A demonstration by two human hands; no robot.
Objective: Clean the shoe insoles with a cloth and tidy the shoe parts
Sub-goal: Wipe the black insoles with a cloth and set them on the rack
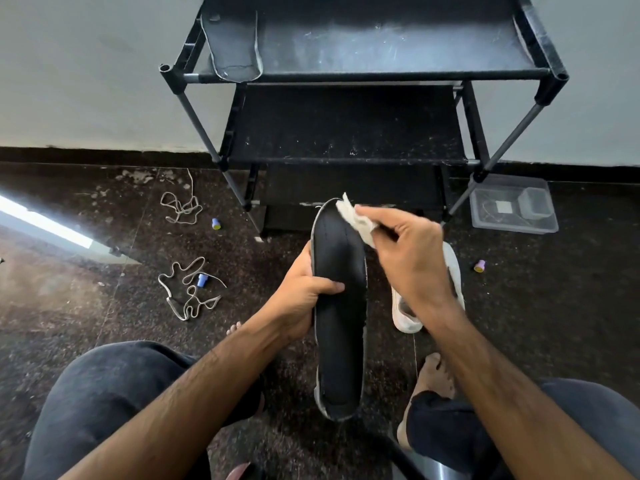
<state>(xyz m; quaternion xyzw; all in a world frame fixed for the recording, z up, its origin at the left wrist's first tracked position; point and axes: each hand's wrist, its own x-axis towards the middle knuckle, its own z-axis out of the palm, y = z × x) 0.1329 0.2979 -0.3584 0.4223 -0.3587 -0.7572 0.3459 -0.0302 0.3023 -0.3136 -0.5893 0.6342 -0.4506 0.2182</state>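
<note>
The black shoe rack [363, 74] stands against the wall, and one insole [235, 46] already lies at the left end of its top shelf, heel hanging over the front edge. On the floor [86, 323] in front of it, a white shoe [408, 313] sits just behind the person's right arm, two loose laces [188, 292] lie toward the left, and a clear plastic box [514, 209] rests by the rack's right leg.

The second insole [341, 306] is held up over the floor between the knees, dark side facing up. The left hand [301, 296] grips its left edge at the middle, thumb curled over the top. The right hand [412, 251] pinches a small pale cloth [356, 216] between fingers and thumb, against the toe end.

To my eye the wipe goes best in long strokes from toe to heel, the left hand bracing so the insole doesn't bend, and the cloth refolded once soiled.
</note>
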